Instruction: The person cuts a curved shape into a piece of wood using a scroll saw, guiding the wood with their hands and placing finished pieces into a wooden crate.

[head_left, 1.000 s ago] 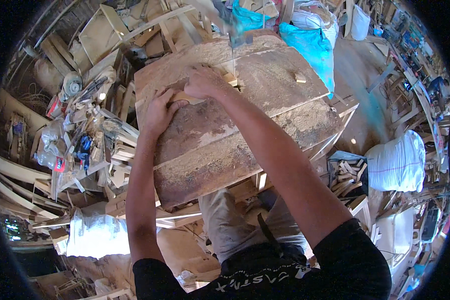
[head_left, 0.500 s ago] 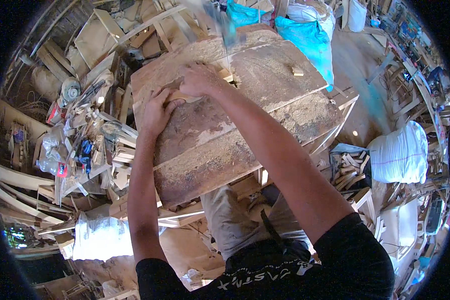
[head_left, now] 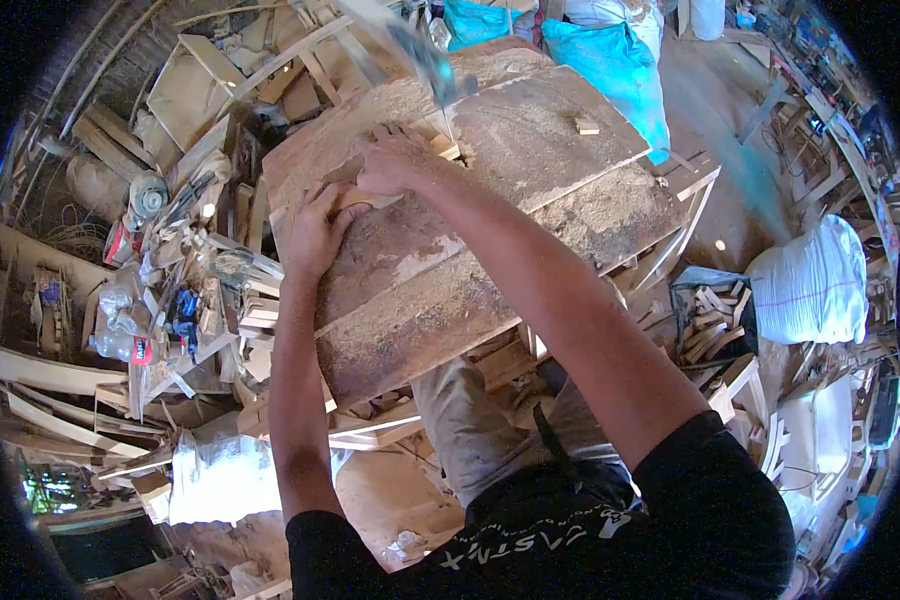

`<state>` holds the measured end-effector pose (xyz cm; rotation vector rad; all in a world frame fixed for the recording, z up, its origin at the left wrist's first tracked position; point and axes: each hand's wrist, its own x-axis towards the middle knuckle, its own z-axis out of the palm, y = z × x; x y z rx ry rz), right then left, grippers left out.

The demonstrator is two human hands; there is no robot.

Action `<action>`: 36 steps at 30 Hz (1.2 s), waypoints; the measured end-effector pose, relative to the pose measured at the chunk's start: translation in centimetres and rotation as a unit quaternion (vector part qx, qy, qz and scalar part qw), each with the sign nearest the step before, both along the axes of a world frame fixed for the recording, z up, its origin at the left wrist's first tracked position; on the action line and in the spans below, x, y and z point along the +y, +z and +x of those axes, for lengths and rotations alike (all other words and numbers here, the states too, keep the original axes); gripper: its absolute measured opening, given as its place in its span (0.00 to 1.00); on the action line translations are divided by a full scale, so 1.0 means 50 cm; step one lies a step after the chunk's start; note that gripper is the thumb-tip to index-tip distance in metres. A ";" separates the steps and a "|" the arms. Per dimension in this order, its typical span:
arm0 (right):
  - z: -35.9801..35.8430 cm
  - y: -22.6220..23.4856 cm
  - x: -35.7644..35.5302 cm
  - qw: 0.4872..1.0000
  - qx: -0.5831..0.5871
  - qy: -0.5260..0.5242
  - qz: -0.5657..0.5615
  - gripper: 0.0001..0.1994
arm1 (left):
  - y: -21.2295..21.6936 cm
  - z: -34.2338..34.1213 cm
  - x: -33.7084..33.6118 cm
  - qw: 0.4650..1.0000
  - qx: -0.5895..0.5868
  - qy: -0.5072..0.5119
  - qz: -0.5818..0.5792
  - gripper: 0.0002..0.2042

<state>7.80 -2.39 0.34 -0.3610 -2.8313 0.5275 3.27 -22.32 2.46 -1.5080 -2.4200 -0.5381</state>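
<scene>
A sawdust-covered wooden work table [head_left: 560, 110] lies in front of me, with a thin upright saw blade [head_left: 448, 122] running down to it from a blurred blue-grey guide [head_left: 434, 75]. My left hand [head_left: 315, 228] grips the near left end of a piece of wood [head_left: 372, 198], its thumb along the edge. Farther forward my right hand [head_left: 394, 163] presses on the same piece with bent fingers, covering much of it. Pale wood [head_left: 444, 147] shows beyond the right hand, close beside the blade; whether it is the same piece I cannot tell.
A small wood offcut [head_left: 587, 127] rests on the table right of the blade. Blue sacks [head_left: 615, 75] stand behind it, a white sack [head_left: 810, 280] at the right. Scrap wood and a grinder-like tool [head_left: 148, 196] crowd the left side. A container of offcuts [head_left: 712, 315] sits at the right.
The view has shifted slightly, so the surroundings sit a little differently. Both hands stay on the wood beside the blade, with hardly any visible movement against the table.
</scene>
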 end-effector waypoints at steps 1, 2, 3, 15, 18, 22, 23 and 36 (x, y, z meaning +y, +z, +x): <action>0.006 0.006 -0.006 1.000 -0.002 -0.003 -0.003 0.38 | -0.003 0.001 -0.003 1.000 0.003 0.010 -0.002 0.23; 0.006 0.016 -0.009 1.000 -0.009 0.005 -0.001 0.38 | -0.004 0.001 -0.004 1.000 0.006 0.020 -0.004 0.23; 0.003 0.020 -0.001 1.000 -0.015 0.010 0.001 0.38 | -0.005 0.002 0.001 1.000 0.008 0.026 -0.005 0.23; -0.028 -0.002 0.013 0.999 -0.033 0.021 -0.024 0.38 | -0.019 -0.017 0.009 1.000 0.018 0.014 0.011 0.24; -0.020 0.002 0.014 0.999 -0.021 0.026 -0.021 0.39 | -0.012 -0.007 0.010 1.000 0.026 0.017 0.006 0.24; 0.004 0.040 0.006 0.995 -0.071 0.016 -0.071 0.41 | -0.001 0.012 0.011 0.999 -0.036 0.022 0.024 0.20; 0.003 0.039 0.001 0.997 -0.059 0.015 -0.057 0.41 | -0.001 0.016 0.007 0.999 -0.037 0.025 0.023 0.20; -0.007 0.021 0.011 0.998 -0.054 0.023 -0.035 0.44 | -0.005 -0.003 0.011 1.000 0.005 0.023 0.001 0.23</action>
